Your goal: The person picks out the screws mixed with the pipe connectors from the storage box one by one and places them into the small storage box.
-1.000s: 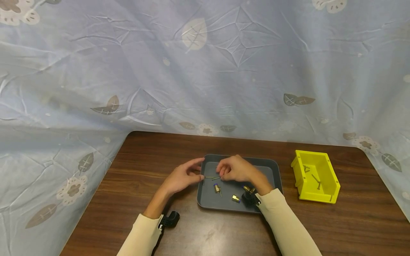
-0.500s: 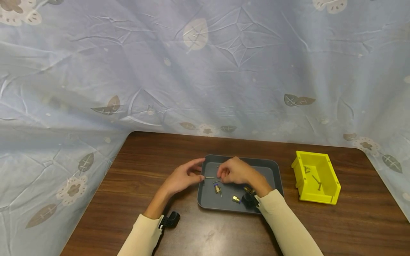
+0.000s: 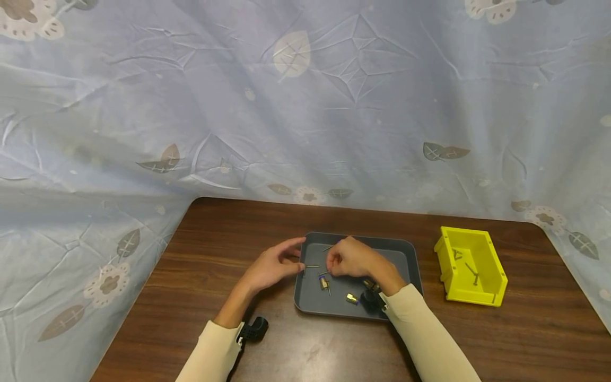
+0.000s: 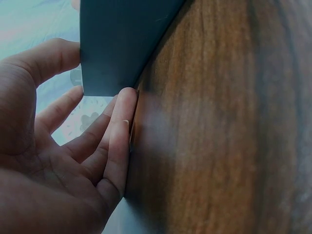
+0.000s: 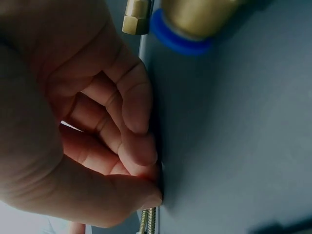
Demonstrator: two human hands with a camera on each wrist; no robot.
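R fingers (image 5: 141, 146) slid screw (image 3: 323, 274) nearer, L fingers (image 4: 62, 108) @ tray (image 4: 124, 46) rim, bin (image 3: 477, 295) apart

Both our sleeved arms (image 3: 427, 334) reach forward, angled toward each other. Our left grip (image 3: 272, 269) is relaxed, thumb and fingers (image 4: 117, 156) spread apart. Our right grip (image 3: 353, 257) tilts downward, fingers curled, thumb (image 5: 112, 195) drawn close against the fingertips.

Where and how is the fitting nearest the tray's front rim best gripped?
The fitting is probably best pinched across its brass body, from above and left: it lies on its side in the tray, blue end right, and the black camera at the right wrist shows beside that end.
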